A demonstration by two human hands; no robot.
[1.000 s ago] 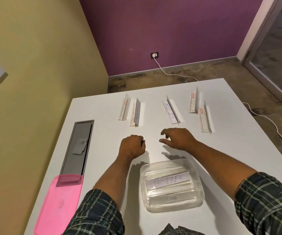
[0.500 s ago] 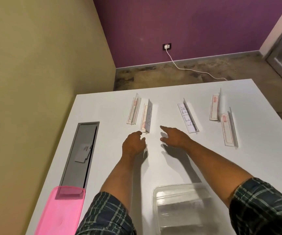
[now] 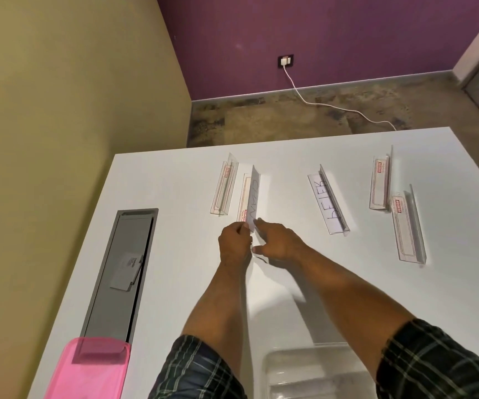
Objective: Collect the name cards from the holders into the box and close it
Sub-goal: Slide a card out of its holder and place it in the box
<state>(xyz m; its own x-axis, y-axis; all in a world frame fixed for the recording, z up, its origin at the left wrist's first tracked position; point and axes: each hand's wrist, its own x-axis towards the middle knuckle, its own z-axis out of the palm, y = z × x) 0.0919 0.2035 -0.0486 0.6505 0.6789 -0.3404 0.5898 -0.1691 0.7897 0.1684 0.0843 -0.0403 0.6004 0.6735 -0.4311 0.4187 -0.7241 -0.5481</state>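
Note:
Several clear holders lie on the white table [image 3: 347,298]. The second holder from the left [image 3: 243,197] keeps a handwritten name card [image 3: 254,194] standing in its slot. My left hand [image 3: 234,244] is closed, pinching that holder's near end. My right hand [image 3: 280,243] sits beside it, index fingertip on the card's near corner, thumb held apart. The middle holder [image 3: 334,203] has a card reading PETER [image 3: 323,201]. The clear box [image 3: 313,372] is at the bottom edge, partly hidden by my right arm.
Three holders without cards lie at the far left [image 3: 224,191] and at the right [image 3: 380,182], [image 3: 408,226]. A pink lid [image 3: 88,370] lies at the near left, overlapping a grey recessed cable tray [image 3: 123,269]. The olive wall runs along the table's left edge.
Both hands have reached forward from near the box to the near end of the second holder. My view has tilted up, so the box slid to the bottom edge.

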